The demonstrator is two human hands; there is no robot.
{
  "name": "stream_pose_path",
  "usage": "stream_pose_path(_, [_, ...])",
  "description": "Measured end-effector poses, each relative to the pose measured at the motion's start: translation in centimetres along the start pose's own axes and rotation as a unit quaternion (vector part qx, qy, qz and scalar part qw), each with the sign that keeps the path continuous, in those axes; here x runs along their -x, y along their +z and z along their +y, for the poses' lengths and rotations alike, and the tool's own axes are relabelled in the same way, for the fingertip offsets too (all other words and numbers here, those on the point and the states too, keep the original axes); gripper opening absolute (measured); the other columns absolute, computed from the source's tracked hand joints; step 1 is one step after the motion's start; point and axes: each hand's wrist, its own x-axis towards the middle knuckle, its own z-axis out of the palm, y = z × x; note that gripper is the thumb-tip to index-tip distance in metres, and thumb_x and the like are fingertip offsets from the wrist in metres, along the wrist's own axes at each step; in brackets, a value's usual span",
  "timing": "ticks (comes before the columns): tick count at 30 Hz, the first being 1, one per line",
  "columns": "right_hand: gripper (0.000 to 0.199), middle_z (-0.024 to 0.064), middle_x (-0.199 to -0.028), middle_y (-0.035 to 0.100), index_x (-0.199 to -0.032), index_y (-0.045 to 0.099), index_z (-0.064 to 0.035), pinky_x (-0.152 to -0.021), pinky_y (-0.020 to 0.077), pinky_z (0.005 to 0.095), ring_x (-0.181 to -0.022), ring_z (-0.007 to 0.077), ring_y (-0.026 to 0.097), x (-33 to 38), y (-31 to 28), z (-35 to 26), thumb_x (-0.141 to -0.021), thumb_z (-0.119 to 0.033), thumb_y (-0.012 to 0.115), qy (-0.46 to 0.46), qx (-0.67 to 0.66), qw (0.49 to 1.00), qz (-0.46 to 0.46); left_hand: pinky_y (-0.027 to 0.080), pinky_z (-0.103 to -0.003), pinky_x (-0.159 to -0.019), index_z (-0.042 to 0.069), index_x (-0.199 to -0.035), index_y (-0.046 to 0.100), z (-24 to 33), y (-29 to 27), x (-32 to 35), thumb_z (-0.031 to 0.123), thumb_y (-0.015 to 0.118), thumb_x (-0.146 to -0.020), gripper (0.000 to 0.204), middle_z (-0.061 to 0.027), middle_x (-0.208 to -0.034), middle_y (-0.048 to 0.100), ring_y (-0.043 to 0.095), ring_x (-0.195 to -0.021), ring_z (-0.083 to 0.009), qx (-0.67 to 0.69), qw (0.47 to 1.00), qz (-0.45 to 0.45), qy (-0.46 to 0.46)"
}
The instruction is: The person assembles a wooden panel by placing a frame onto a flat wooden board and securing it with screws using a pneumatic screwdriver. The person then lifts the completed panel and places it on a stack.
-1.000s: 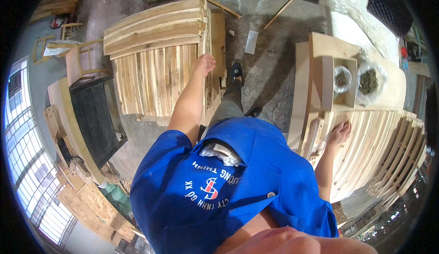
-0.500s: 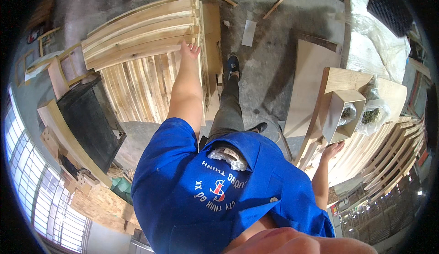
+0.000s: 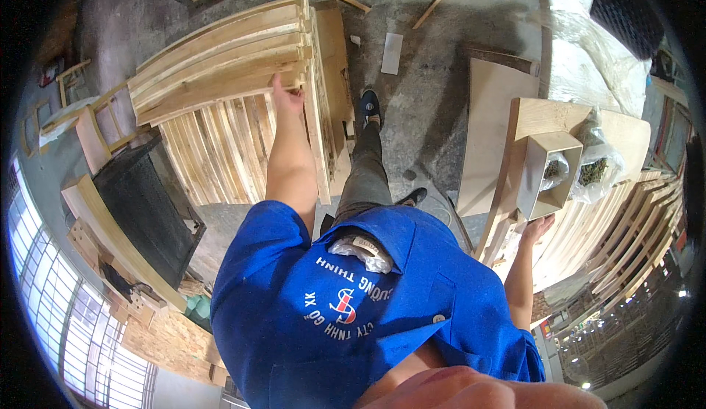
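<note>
My left hand (image 3: 288,98) is at the near edge of a curved wooden board (image 3: 213,94), close to its right end. One digit lies on top of the board and the other fingers curl at its edge, so the hand looks closed on it. This board is the nearest of several similar ones on a stack of pale wooden strips (image 3: 220,148). My right hand (image 3: 539,229) is low at the right, just below an open wooden box (image 3: 540,177). Its fingers are stretched out, and nothing shows in them.
Plastic bags of small parts (image 3: 599,177) lie in and beside the box. More curved slats (image 3: 625,240) are stacked at the right. A black cabinet (image 3: 143,203) stands at the left. A pale panel (image 3: 493,129) and a small white sheet (image 3: 392,54) lie ahead on the concrete floor.
My left hand has slid a little left and nearer along the board's edge, its spread fingers now curled. The right hand stays below the box. The whole view has shifted slightly.
</note>
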Motion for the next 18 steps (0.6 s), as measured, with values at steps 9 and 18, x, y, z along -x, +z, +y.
stream_pose_path(9, [0.055, 0.0139, -0.143, 0.025, -0.138, 0.027, -0.0102, -0.106, 0.0205, 0.0387, -0.131, 0.0316, 0.022, 1.3, 0.9, 2.4, -0.089, -0.036, 0.026, 0.067, 0.079, 0.993, 0.056, 0.045, -0.032, -0.064, 0.011, -0.091, 0.051, 1.8, -1.0, 10.3, 0.031, 0.049, -0.08, 0.023, -0.0045, -0.084, 0.057, 0.055, -0.073, -0.0177, 0.128, 0.966, 0.016, 0.225])
stream_pose_path(18, [0.054, 0.0072, -0.143, 0.027, -0.136, 0.033, -0.0149, -0.104, 0.021, 0.0475, -0.132, 0.0278, 0.024, 1.5, 1.4, 2.2, -0.089, -0.041, 0.034, 0.038, 0.137, 0.986, 0.085, 0.044, -0.036, -0.061, 0.008, -0.085, 0.046, 8.9, 4.3, 25.2, 0.021, 0.043, -0.082, 0.013, -0.007, -0.078, 0.049, 0.049, -0.07, -0.0202, 0.272, 0.925, -0.159, 0.211])
